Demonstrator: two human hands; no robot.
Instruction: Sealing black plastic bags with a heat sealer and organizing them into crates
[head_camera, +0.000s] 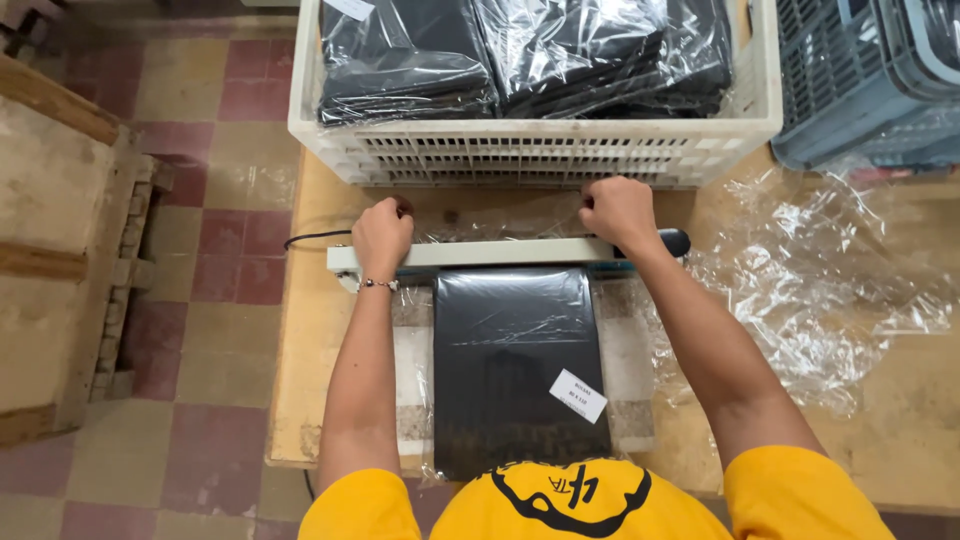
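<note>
Wooden table | white crate: bagged black garments | both hands' fingers curled, pinching clear film

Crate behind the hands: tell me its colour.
The crate is white, slatted plastic; the head view shows it plainly.

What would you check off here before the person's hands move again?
1. Left hand on sealer bar: ok.
2. Right hand on the bar's far end: ok.
3. Black bagged garment lying square under the bar: ok.
4. Bag's open edge held flat beyond the bar: cannot tell.
5. White crate has room for another pack: cannot tell.
6. Loose plastic film away from the bar: ok.
</note>
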